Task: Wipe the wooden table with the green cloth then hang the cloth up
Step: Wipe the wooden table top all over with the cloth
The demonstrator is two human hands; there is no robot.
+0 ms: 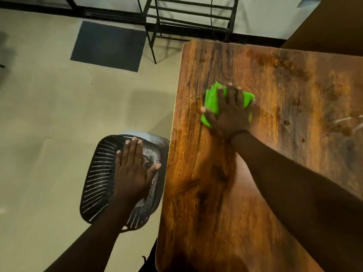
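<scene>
The wooden table point(275, 173) fills the right half of the view, its left edge running down the middle. A folded green cloth point(211, 103) lies on the table near that left edge. My right hand point(229, 112) presses flat on top of the cloth, fingers spread, covering most of it. My left hand point(133, 171) hovers off the table, open and flat, palm down over a dark perforated basket point(98, 185) on the floor; it holds nothing. Smudges and stains mark the table's far right part.
The basket stands close against the table's left edge. A black metal rack point(188, 22) stands beyond the table's far edge. A dark mat point(108, 46) lies on the pale floor at the back left. A brown panel point(334, 26) fills the top right corner.
</scene>
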